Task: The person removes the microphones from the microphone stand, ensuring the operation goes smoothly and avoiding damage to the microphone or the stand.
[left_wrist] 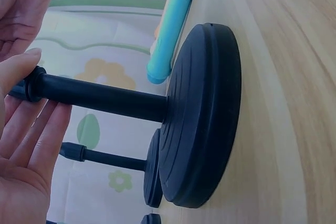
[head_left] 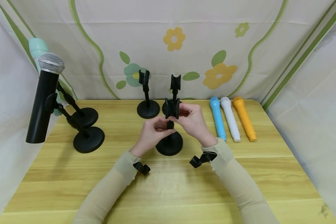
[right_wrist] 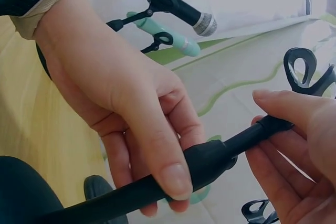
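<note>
Both hands hold one black desktop microphone stand, whose round base is on the table. My left hand grips the tube at its collar, thumb on one side and fingers on the other. Higher up, my right hand pinches the thin rod just below the clip. That clip holds no microphone. In the right wrist view the left hand lies below the right hand along the stand.
Two stands at left carry a black microphone and a mint-green microphone. Behind the hands are two more stands, one with a bare clip. Blue, white and orange microphones lie at right.
</note>
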